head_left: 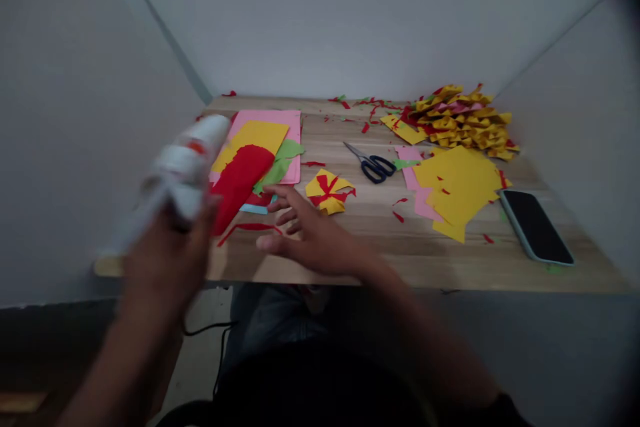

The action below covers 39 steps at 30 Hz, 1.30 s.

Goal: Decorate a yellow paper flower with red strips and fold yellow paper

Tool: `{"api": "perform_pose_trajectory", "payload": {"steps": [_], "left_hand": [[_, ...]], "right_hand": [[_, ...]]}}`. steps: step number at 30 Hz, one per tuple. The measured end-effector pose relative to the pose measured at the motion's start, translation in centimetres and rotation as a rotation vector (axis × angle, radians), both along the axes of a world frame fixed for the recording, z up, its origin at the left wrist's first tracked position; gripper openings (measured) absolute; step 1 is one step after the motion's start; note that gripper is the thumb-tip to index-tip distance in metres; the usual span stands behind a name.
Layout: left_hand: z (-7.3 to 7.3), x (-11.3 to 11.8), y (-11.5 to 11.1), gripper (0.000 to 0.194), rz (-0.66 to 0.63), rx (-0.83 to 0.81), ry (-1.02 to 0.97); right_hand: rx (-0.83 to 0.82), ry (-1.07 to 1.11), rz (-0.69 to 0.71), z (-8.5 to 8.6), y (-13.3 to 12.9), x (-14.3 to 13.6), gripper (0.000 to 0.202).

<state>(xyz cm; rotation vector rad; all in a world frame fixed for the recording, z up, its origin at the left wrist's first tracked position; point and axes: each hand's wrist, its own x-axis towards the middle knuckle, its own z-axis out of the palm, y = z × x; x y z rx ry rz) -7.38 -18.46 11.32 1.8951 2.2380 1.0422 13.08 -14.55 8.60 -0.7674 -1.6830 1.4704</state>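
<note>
Raised over the left end of the table, my left hand (167, 260) is closed around a white bottle-like object (187, 163) with an orange patch. Motion smears both, so the object's exact kind is unclear. My right hand (307, 233) hovers with fingers apart and holds nothing. Just beyond it lies a small yellow paper shape with red strips (329, 192). Left of that hand is a pile of coloured paper, with a red sheet (245, 180), a yellow sheet (265, 137), a pink sheet (270, 117) and green scraps (277, 170). A thin red paper strip (255, 227) lies in front.
Dark-handled scissors (373, 165) lie mid-table. A heap of folded yellow and red paper (457, 117) sits at the back right, with yellow sheets (460, 187) before it. A phone (537, 227) rests near the right edge. A black cord (207, 329) hangs below the table (400, 270).
</note>
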Motion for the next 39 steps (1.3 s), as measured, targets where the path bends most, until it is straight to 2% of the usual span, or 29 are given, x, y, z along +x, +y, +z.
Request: {"api": "perform_pose_trajectory", "payload": {"steps": [1,2,3,4,6,8,10,12,13,15,17,19,21,26,29,34,36,39], "left_hand": [[-0.5,2.7,0.0,0.030,-0.128,-0.006,0.042],[-1.1,5.2,-0.1,0.037,-0.282,0.029,0.056],[-1.7,7.3,-0.3,0.045,-0.384,0.041,0.044],[-2.1,8.9,-0.4,0.050,-0.484,0.038,0.031],[-2.6,10.5,-0.1,0.051,-0.658,0.021,0.010],[-2.7,10.6,1.7,0.040,-0.742,0.010,-0.055],[-3.1,10.1,5.3,0.027,-0.696,0.018,-0.166],[-4.3,9.8,9.9,0.021,-0.627,0.000,-0.201],[-5.2,9.7,12.2,0.020,-0.694,-0.042,-0.165],[-7.2,9.7,15.9,0.021,-0.949,-0.077,-0.024],[-9.1,9.3,18.0,0.023,-1.077,-0.061,0.102],[-10.4,8.7,18.5,0.027,-1.091,-0.035,0.139],[-11.0,8.1,18.2,0.030,-1.073,-0.020,0.121],[-11.1,7.5,17.8,0.029,-1.105,-0.101,0.123],[-11.2,7.7,18.0,0.026,-1.090,-0.142,0.161],[-11.6,7.8,18.3,0.028,-1.050,-0.110,0.137],[-11.7,7.8,18.4,0.028,-1.041,-0.097,0.126],[-11.8,7.8,18.5,0.022,-0.991,-0.086,0.137]], "right_hand": [[-0.097,0.109,-0.052,-0.4,-1.4,-0.6,0.056],[-0.178,0.193,-0.143,-1.0,-2.6,-0.8,0.050],[-0.245,0.265,-0.243,-1.7,-3.4,-0.6,0.042],[-0.322,0.334,-0.331,-2.4,-4.0,0.0,0.036],[-0.459,0.461,-0.455,-3.8,-4.7,1.9,0.032],[-0.533,0.568,-0.557,-4.8,-4.7,3.9,0.034],[-0.541,0.652,-0.603,-5.3,-4.4,5.1,0.033],[-0.521,0.712,-0.584,-5.5,-3.8,5.3,0.029],[-0.516,0.728,-0.572,-5.5,-3.6,5.1,0.028],[-0.506,0.726,-0.583,-5.4,-3.2,4.4,0.026],[-0.488,0.673,-0.611,-5.5,-3.0,3.7,0.023],[-0.468,0.615,-0.608,-5.7,-3.1,3.3,0.018],[-0.461,0.596,-0.611,-5.9,-3.1,3.0,0.016],[-0.496,0.598,-0.693,-5.8,-2.4,2.4,0.016],[-0.498,0.579,-0.683,-5.6,-2.1,2.2,0.017],[-0.465,0.517,-0.636,-6.1,-2.3,2.1,0.020],[-0.452,0.441,-0.624,-6.3,-2.4,2.2,0.025],[-0.422,0.167,-0.712,-6.4,-2.2,2.4,0.023]]}}
